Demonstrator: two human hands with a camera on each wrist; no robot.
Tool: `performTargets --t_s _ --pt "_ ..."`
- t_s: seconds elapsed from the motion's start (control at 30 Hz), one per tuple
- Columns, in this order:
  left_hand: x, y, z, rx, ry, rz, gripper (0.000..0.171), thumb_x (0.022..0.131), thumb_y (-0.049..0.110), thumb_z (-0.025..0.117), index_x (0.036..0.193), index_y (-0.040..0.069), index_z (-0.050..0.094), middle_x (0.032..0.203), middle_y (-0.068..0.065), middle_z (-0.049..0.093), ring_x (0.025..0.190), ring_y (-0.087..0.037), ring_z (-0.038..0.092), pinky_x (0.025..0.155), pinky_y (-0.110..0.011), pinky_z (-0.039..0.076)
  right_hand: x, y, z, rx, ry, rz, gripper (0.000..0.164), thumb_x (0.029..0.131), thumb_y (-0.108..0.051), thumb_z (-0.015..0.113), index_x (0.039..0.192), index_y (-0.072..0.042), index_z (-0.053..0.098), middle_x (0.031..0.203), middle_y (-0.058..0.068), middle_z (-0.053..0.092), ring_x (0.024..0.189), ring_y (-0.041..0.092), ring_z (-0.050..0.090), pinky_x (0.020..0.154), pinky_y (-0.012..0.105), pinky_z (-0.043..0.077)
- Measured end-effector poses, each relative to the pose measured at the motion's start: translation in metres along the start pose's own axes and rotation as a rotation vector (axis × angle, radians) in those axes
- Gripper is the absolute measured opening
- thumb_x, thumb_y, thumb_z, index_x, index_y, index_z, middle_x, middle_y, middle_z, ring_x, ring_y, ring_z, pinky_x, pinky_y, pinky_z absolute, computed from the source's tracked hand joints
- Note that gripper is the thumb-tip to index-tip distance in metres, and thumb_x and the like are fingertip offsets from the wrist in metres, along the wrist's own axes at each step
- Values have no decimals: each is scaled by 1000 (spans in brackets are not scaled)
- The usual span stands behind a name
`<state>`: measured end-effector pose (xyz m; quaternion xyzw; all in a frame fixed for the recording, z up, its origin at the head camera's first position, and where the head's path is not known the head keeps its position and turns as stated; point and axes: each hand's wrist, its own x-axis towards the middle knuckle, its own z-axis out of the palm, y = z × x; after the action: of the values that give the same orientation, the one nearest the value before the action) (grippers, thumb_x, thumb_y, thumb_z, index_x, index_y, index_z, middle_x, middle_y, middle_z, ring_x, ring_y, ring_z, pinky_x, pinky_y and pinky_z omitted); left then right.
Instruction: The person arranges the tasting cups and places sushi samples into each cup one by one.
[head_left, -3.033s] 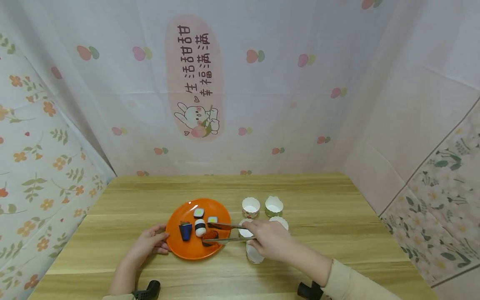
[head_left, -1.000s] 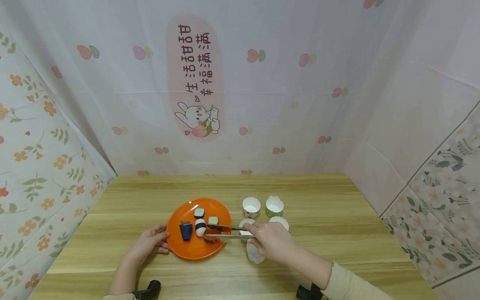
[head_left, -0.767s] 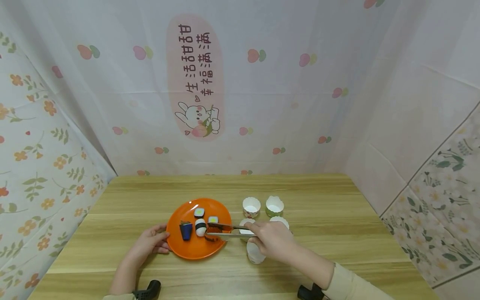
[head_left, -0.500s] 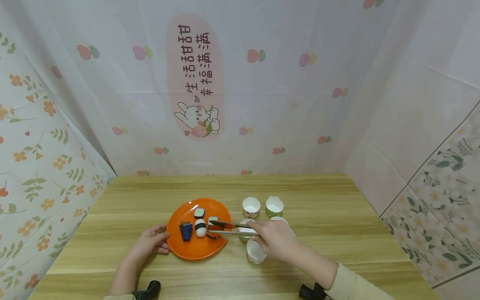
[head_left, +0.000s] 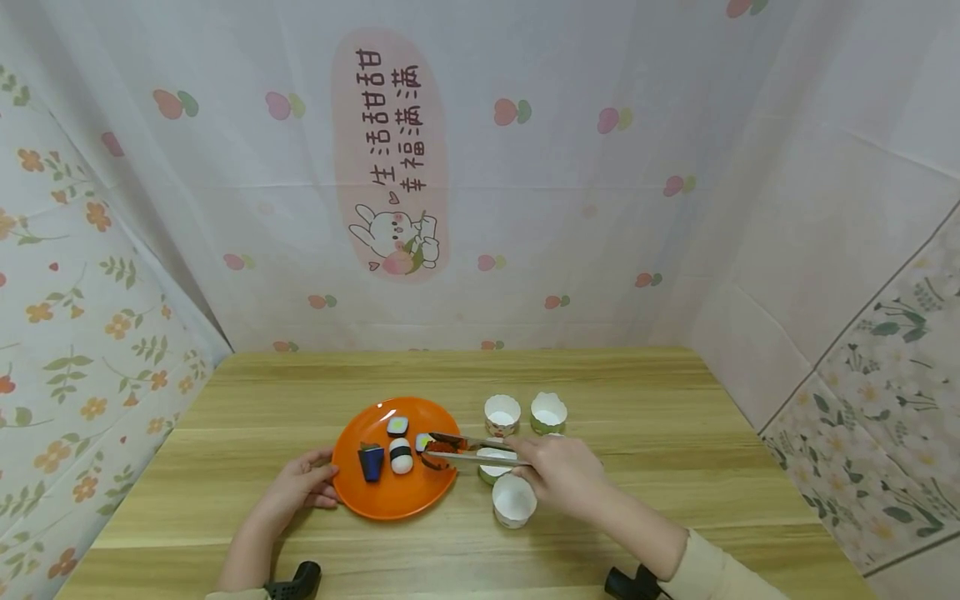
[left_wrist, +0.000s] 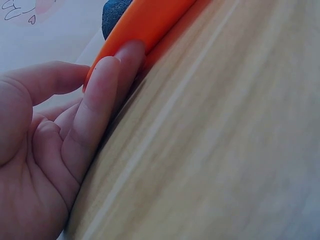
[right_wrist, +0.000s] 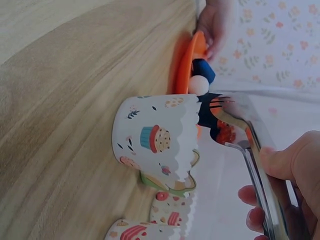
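The lifting step appears in hand: right grip [head_left: 564,477] clamps tongs [head_left: 483,458] around red-topped sushi [right_wrist: 226,132] to its left, left grip [head_left: 306,480] pinches the plate [head_left: 386,502], and the next move likely needs steady squeezing.

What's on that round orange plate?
Two square white rolls, a white roll banded black, a blue cone. Metal tongs around a black piece topped red hide some of the plate.

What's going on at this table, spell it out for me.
A person's left hand pinches the rim of an orange plate, while the right hand holds metal tongs, with a red-topped sushi piece between their tips; whether it is lifted clear of the plate is hard to tell. A white sushi piece, a blue-wrapped piece and two small rolls lie on the plate. Paper cups stand beside it.
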<state>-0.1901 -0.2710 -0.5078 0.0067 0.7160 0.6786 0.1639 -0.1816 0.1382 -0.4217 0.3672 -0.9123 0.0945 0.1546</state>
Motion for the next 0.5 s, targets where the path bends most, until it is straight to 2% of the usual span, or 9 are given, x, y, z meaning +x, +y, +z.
performTargets --t_s 0.13,0.23,0.37,0.5 --pt "0 0 0 -1 0 2 60 99 10 49 141 -20 17 92 -13 65 71 -20 66 67 -35 58 -1 3 -2 19 -9 30 41 83 -25 76 120 -11 67 103 2 70 72 13 66 50 26 51" --pt "0 0 0 -3 -2 0 60 99 10 49 141 -20 17 92 -14 65 71 -20 66 68 -35 58 -2 7 -4 24 10 43 43 82 -27 76 121 -12 66 96 -2 70 64 8 59 45 24 45" --pt "0 1 0 -2 -5 2 60 99 9 49 140 -20 16 93 -14 65 71 -20 66 67 -35 58 -3 12 -7 2 56 25 40 81 -23 77 117 -8 68 87 -1 70 60 7 55 44 24 42" --pt "0 1 0 -3 -5 1 60 99 9 48 141 -20 16 93 -14 65 72 -20 66 68 -35 58 -4 17 -9 -24 68 31 37 81 -19 77 115 -6 68 82 -1 69 56 5 51 43 21 40"
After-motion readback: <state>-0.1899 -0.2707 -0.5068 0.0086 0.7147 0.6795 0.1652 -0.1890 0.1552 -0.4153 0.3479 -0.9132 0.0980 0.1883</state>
